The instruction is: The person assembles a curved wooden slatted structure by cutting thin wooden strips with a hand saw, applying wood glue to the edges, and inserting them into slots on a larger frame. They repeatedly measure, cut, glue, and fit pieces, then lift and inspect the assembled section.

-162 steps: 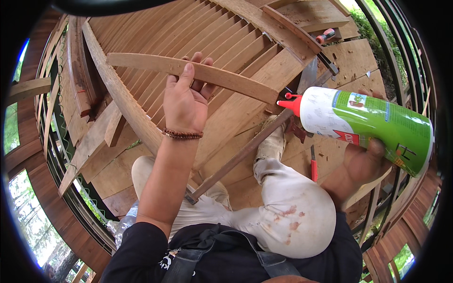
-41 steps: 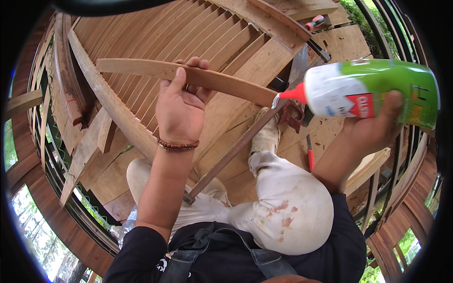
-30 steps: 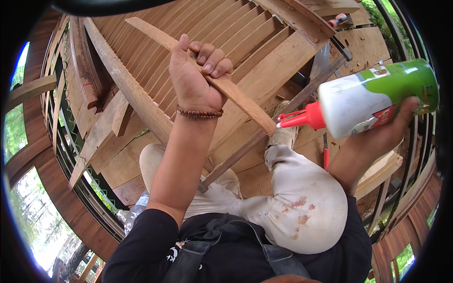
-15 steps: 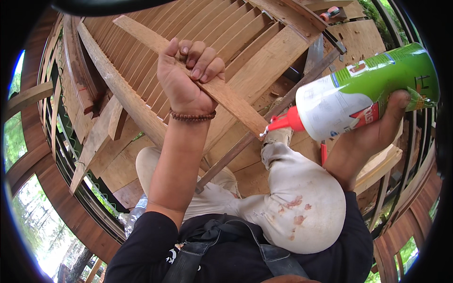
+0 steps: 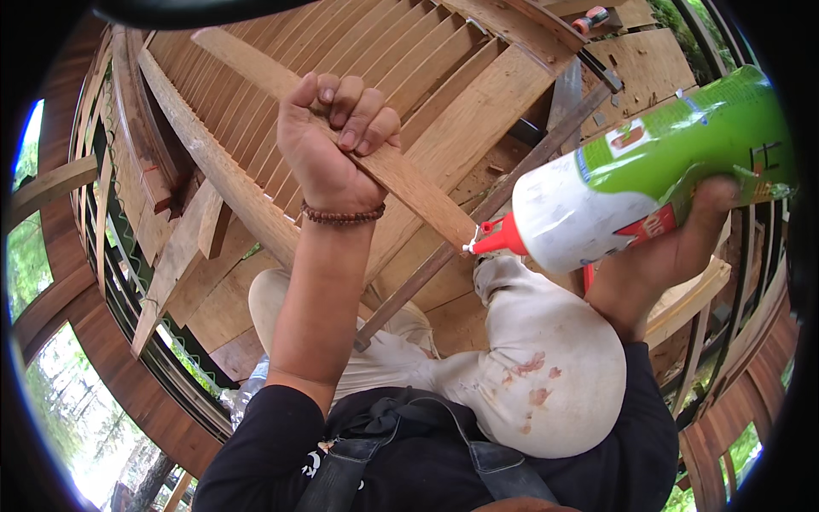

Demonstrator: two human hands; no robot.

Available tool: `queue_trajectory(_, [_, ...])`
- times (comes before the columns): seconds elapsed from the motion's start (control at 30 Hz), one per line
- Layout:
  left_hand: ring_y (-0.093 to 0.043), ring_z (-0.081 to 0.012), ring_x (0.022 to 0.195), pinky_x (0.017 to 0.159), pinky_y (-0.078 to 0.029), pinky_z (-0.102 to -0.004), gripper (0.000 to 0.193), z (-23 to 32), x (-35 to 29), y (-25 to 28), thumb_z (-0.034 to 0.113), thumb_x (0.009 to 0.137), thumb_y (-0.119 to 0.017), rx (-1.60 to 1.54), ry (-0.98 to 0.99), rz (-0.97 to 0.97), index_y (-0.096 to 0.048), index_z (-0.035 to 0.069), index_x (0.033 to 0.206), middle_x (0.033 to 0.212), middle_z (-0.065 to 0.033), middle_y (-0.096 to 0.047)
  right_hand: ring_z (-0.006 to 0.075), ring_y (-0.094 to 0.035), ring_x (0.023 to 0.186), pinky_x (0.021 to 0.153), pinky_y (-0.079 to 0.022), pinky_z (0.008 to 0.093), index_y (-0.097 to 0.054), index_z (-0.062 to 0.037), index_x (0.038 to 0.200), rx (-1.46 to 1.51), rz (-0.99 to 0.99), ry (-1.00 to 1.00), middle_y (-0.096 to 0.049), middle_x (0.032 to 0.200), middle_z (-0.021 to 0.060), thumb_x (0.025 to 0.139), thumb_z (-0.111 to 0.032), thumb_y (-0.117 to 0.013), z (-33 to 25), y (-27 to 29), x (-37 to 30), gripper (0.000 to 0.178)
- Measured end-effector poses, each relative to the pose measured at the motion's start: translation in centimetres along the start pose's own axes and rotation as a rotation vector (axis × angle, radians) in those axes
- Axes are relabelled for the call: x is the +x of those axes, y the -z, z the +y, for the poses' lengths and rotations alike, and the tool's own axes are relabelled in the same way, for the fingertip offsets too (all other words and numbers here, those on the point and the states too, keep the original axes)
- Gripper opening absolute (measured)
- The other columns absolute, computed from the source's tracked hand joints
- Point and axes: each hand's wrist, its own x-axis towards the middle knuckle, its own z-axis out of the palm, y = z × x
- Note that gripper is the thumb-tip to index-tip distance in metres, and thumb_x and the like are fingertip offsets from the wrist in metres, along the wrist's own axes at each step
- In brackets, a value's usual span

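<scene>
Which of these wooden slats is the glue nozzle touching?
The loose slat gripped in the left hand; the others sit fixed in the curved frame.

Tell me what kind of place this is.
Likely an outdoor woodworking build site, raised among trees: curved slatted timber framing, loose offcut boards, trees below. Left hand grips a wooden slat; right hand holds a glue bottle.

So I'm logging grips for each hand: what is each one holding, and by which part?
Left hand grips the wooden slat around its middle; right hand holds the green and white glue bottle by its body.
</scene>
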Motion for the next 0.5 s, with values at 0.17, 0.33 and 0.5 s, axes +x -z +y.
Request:
queue_trajectory(0.17, [-0.036,-0.0085,0.047,0.042,-0.032,-0.0231,0.025,0.05,0.35,0.10,0.020,0.095,-0.060,0.004,-0.016,-0.004,-0.047,0.011,0.076,0.064,0.0030,-0.037,0.0183,-0.063,0.102,0.090,-0.052,0.0338,-0.059,0.0013,0.125,0.037,-0.002,0.016,-0.063,0.115,0.0092,0.097,-0.041,-0.067,-0.27,-0.49,0.31,0.052])
queue_trajectory(0.33, [-0.035,-0.0084,0.047,0.042,-0.032,-0.0235,0.025,0.05,0.36,-0.15,0.019,0.095,-0.060,-0.002,-0.009,0.004,-0.047,0.010,0.076,0.064,0.0029,-0.037,0.0192,-0.064,0.103,0.090,-0.052,0.0340,-0.058,0.0019,0.127,0.021,0.031,-0.004,-0.063,0.115,0.0100,0.096,-0.044,-0.067,-0.34,-1.03,0.31,0.057])
queue_trajectory(0.5, [-0.035,-0.0086,0.047,0.042,-0.032,-0.0239,0.024,-0.08,0.45,0.16,0.020,0.095,-0.060,-0.018,0.016,0.003,-0.048,0.010,0.077,0.064,0.0027,-0.037,0.0209,-0.065,0.105,0.092,-0.053,0.0358,-0.056,0.0006,0.131,0.109,-0.052,-0.046,-0.063,0.117,0.0109,0.097,-0.047,-0.064,-0.17,-0.53,0.16,0.059])
